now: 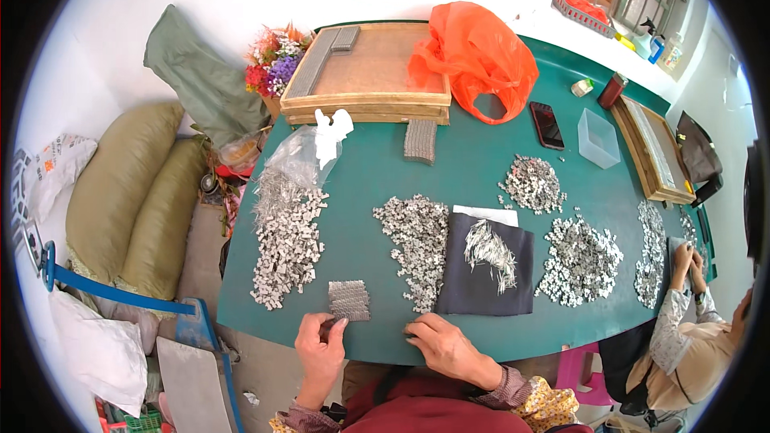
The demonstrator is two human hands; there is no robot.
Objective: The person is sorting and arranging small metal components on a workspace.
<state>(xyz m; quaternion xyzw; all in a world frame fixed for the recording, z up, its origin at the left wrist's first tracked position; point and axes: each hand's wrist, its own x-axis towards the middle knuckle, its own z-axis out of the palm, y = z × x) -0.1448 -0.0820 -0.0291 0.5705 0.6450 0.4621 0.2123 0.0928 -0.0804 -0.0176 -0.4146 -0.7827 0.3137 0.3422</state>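
Observation:
A small grey panel of linked metal pieces (349,301) lies near the front edge of the green table. At its lower left corner is my left hand (317,349), thumb and forefinger curled together against its edge. To the right, my right hand (451,346) rests at the table's edge with its fingertips pressed together; whatever they hold is too small to make out. Beyond it spreads a heap of small grey metal pieces (415,244). A dark cloth (465,285) beside that heap carries thin silvery pins (491,252).
Another heap (287,256) lies left, below a clear plastic bag (293,156). Wooden trays (377,102) and an orange bag (489,56) stand at the back. Right are more heaps (579,261), a phone (547,126), a clear box (598,138) and a co-worker's hands (690,263).

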